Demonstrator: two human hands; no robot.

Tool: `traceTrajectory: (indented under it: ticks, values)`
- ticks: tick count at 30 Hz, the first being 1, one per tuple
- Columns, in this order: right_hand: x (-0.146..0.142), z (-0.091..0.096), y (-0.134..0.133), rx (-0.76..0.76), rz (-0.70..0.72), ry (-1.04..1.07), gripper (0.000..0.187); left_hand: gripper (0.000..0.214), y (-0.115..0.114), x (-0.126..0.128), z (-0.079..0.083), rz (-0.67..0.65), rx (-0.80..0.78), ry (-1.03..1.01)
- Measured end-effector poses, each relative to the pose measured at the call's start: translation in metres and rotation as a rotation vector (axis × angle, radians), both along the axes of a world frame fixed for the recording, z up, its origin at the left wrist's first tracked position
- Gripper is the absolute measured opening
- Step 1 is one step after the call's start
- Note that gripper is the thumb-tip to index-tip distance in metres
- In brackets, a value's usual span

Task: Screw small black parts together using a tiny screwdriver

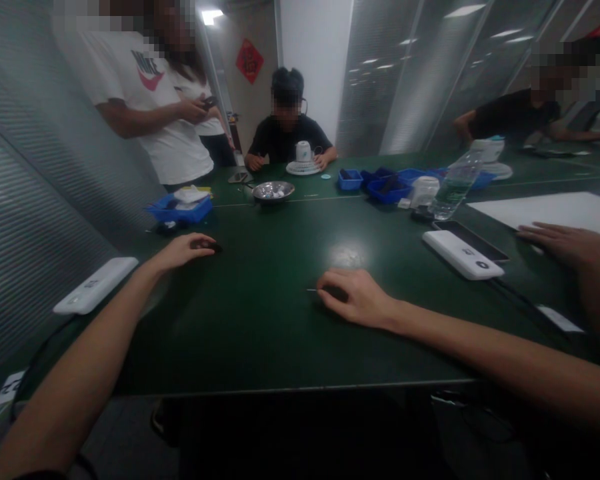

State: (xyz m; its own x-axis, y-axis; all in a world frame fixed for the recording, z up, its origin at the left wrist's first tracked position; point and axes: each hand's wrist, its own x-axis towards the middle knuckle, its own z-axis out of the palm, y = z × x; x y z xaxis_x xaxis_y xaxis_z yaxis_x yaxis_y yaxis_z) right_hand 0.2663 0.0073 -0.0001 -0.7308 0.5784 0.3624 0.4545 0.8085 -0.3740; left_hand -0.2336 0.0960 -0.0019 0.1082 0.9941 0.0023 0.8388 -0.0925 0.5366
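1. Currently, two bare hands of the wearer reach over one green table (250,333), well apart from each other.
2. The left hand (187,251) has its fingers bent round one small dark piece (218,248), mostly hidden; I cannot tell what it is.
3. The right hand (353,295) pinches one thin rod (311,290) between thumb and finger; its pale tip sticks out to the left, over the near middle of the table.
4. Two white power banks lie on the table: a left one (97,285) beside the left forearm, a right one (463,255) beyond the right forearm. Each has one dark cable.
5. One dark phone (473,241) lies just beside the right power bank, and one clear bottle (459,187) leans behind it, near one white tub (425,192).
6. One metal bowl (273,193) stands farther off, holding several pale bits too small to count.
7. One blue tray (183,212) sits beyond the left hand, with white stuff on top; at least three blue bins (350,179) cluster on the far right, overlapping.
8. Four other people show: two standing at left, one seated opposite (290,137) with one white fan (303,160), one at far right (515,123).
9. At the right edge, one further hand (555,237) lies by one white sheet (545,208).
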Motion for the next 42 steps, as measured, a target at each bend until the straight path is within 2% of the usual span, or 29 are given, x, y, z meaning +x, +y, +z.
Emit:
traceTrajectory:
  ticks: [3, 7, 11, 15, 20, 23, 26, 29, 33, 42]
  values:
    - [0.000, 0.000, 0.000, 0.006, -0.003, 0.005, 0.019, 0.066, 0.005, -0.011, 0.000, 0.086, -0.079, 0.061]
    - [0.000, 0.000, -0.001, 0.006, -0.002, 0.007, 0.018, 0.049, 0.008, -0.013, 0.003, 0.090, -0.157, 0.096]
    - [0.000, 0.000, -0.001, 0.012, 0.002, 0.006, 0.017, 0.046, 0.002, -0.005, 0.007, 0.173, -0.070, 0.054]
    - [0.000, 0.000, 0.000, 0.015, -0.001, 0.001, 0.017, 0.042, -0.005, 0.001, 0.012, 0.265, 0.038, -0.072]
    - [-0.001, -0.001, 0.000, 0.012, 0.006, 0.011, 0.018, 0.037, -0.004, 0.003, 0.014, 0.231, 0.096, -0.206]
    - [-0.001, -0.001, 0.000, 0.011, 0.005, 0.003, 0.018, 0.040, -0.003, 0.007, 0.014, 0.221, 0.083, -0.273]
    - [-0.001, -0.001, 0.000, 0.005, 0.002, -0.004, 0.017, 0.046, -0.003, 0.010, 0.014, 0.196, 0.075, -0.220]
    - [0.000, -0.001, 0.000, 0.015, -0.002, -0.005, 0.017, 0.044, -0.003, 0.011, 0.014, 0.138, 0.089, -0.105]
    - [0.000, -0.002, 0.001, 0.016, 0.005, -0.014, 0.019, 0.041, -0.001, 0.010, 0.010, 0.080, 0.089, -0.052]
    - [0.000, -0.003, 0.000, 0.026, 0.002, -0.015, 0.018, 0.045, 0.001, 0.009, 0.006, 0.080, -0.006, -0.117]
